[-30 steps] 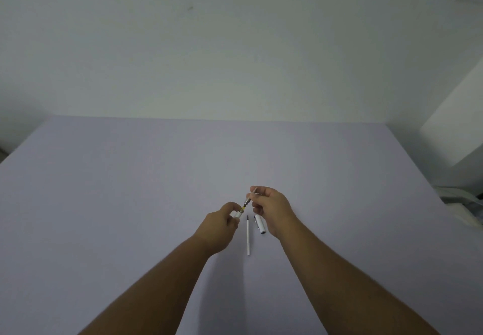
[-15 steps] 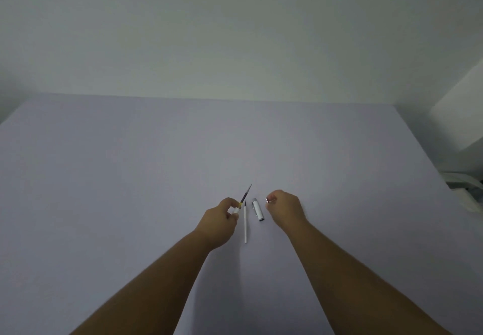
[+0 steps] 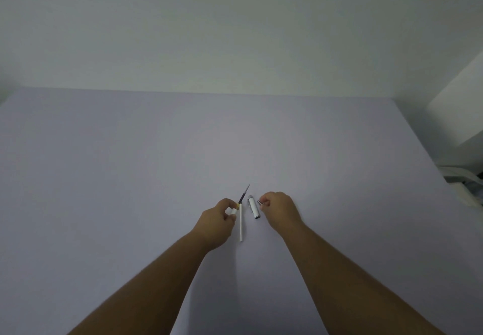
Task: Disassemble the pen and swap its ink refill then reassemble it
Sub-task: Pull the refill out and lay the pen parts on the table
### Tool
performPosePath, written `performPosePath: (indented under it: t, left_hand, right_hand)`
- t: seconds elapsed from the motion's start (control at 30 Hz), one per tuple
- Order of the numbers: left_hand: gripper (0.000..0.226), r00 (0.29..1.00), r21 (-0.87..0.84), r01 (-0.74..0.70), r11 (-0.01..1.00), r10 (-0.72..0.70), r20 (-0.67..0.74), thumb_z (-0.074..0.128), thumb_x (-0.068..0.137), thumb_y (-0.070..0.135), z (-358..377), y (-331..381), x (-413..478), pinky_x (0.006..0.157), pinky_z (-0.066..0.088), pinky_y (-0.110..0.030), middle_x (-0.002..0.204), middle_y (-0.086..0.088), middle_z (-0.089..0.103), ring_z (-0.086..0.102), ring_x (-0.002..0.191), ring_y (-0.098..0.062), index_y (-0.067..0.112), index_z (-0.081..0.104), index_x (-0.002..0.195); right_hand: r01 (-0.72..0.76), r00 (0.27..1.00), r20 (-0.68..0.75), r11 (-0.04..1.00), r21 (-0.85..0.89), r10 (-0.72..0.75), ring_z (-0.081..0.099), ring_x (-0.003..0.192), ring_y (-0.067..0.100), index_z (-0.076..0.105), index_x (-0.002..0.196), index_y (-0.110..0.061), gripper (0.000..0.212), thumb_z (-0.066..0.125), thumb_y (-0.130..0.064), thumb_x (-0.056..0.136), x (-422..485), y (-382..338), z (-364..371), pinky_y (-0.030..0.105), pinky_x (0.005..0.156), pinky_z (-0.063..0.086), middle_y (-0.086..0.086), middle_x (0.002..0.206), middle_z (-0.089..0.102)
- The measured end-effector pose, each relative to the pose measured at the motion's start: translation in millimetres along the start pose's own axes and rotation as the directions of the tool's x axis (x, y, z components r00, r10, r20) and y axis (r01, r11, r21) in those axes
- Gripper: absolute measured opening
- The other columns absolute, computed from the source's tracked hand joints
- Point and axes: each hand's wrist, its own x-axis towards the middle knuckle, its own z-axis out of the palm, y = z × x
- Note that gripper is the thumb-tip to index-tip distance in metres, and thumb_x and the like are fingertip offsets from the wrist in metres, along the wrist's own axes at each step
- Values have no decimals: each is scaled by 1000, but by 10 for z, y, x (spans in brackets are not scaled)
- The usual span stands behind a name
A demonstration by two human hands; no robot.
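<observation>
Refill (image 3: 240,226) lies on the tabletop (image 3: 130,178) lengthwise beside the left hand (image 3: 215,223), whose fingers pinch the barrel (image 3: 234,211); right hand (image 3: 279,210) pinches a tip (image 3: 260,202).

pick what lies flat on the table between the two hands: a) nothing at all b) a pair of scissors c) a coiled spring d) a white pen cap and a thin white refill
D: a short white pen cap and a thin white refill lie side by side on the table, between the left hand, which holds the dark-tipped pen part, and the right hand.
</observation>
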Motion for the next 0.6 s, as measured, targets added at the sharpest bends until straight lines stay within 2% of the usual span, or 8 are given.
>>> performPosePath:
  t: [0.23,0.33,0.37,0.43,0.47,0.5,0.57,0.6]
  left_hand:
    - [14,1000,15,-8,1000,8,10,43,97,21,6,15,-31,84,57,-43,80,-5,63,59,70,-23,33,50,101]
    - [14,1000,18,-13,1000,13,1,44,97,22,1,36,-40,85,58,-44,81,-5,63,59,72,-23,33,50,101]
    - [14,1000,17,-16,1000,16,-2,44,97,22,0,53,-40,84,58,-44,81,-6,63,59,72,-23,33,51,102]
    - [15,1000,17,-26,1000,26,-7,44,97,22,5,96,-43,84,58,-43,84,-8,64,60,74,-24,30,52,106]
    - [17,999,22,-32,999,33,-9,44,97,21,10,117,-44,85,58,-44,86,-10,66,61,75,-25,28,53,109]
    - [19,999,28,-40,999,41,-11,45,96,21,17,138,-43,85,58,-45,88,-13,67,61,76,-26,26,54,112]
    - [21,999,36,-51,998,52,-7,45,96,22,32,168,-42,85,58,-47,90,-15,68,62,78,-27,24,53,115]
    - [22,998,37,-55,998,55,-2,45,95,22,39,175,-40,85,57,-48,89,-14,67,61,77,-27,24,53,116]
  right_hand:
    - [-12,1000,-9,1000,21,12,58,112,27,65,118,-10,29,50,-14,93,-34,-8,-25,32,93,44,12,121,62]
    - [-30,995,-86,968,251,53,61,104,23,68,111,-10,27,53,-14,90,-76,-66,-104,27,89,45,7,111,67]
    - [-46,995,-67,918,393,79,62,96,21,70,105,-11,22,56,-15,88,-95,-102,-146,26,84,46,4,102,68]
    - [-134,991,94,742,656,95,56,74,15,72,91,-14,12,62,-17,86,-142,-194,-230,24,70,45,0,81,64]
    - [-180,981,181,681,710,70,52,69,13,71,87,-15,9,62,-16,86,-158,-228,-256,23,64,43,-1,76,62]
    - [-202,970,239,669,715,37,50,66,12,71,85,-16,9,62,-14,86,-171,-252,-269,22,62,42,0,74,61]
    - [-200,962,272,686,700,4,50,64,10,69,84,-17,11,60,-12,88,-169,-281,-275,21,59,41,0,76,63]
    - [-201,967,253,657,727,15,50,63,10,68,84,-17,11,59,-12,89,-151,-291,-286,20,58,41,0,76,63]
